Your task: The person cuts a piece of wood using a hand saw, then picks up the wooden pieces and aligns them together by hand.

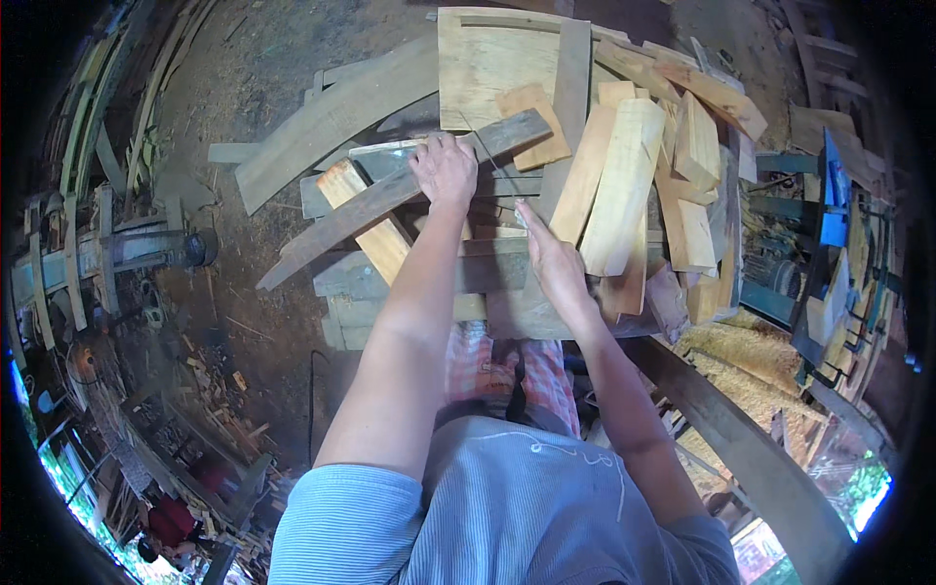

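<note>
My left hand (444, 168) grips a long dark weathered plank (346, 226), fingers over its top edge. The plank lies slanting across other boards, including a pale board (375, 244) beneath it. My right hand (554, 255) holds the light-coloured handle of a long thin blade (490, 156), apparently a saw, which meets the plank right of my left hand. A small square wood piece (548, 146) lies behind the plank. Several pale offcuts (622, 185) are piled right of my right hand.
A plywood panel (492, 68) and wide grey board (336, 117) lie at the far side of the pile. Blue machinery (834, 185) stands right. A long beam (741, 448) runs beside me. Timber racks (78, 263) line the left. Another person in red (171, 517) is at lower left.
</note>
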{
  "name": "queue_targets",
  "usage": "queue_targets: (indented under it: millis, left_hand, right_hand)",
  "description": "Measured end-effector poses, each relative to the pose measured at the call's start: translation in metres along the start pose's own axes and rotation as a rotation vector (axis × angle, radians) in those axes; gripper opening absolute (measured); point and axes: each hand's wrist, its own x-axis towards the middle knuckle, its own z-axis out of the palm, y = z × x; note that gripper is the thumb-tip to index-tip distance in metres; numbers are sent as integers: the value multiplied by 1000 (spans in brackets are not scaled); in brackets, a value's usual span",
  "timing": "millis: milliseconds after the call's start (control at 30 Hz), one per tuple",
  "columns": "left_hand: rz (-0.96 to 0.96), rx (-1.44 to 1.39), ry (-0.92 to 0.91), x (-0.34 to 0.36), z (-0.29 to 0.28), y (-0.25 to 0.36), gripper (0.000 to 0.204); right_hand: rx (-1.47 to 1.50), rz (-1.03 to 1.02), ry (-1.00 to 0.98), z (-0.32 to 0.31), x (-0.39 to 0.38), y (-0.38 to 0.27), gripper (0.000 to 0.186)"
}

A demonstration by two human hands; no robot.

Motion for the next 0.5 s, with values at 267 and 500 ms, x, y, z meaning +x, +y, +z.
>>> queue_targets:
  millis: [267, 500]
  left_hand:
    - [59, -29, -38, -18, -5, -5, 26]
    - [17, -27, -69, -14, -8, 6, 25]
  right_hand:
    - [111, 28, -51, 8, -12, 9, 45]
    - [81, 92, -83, 5, 43, -17, 48]
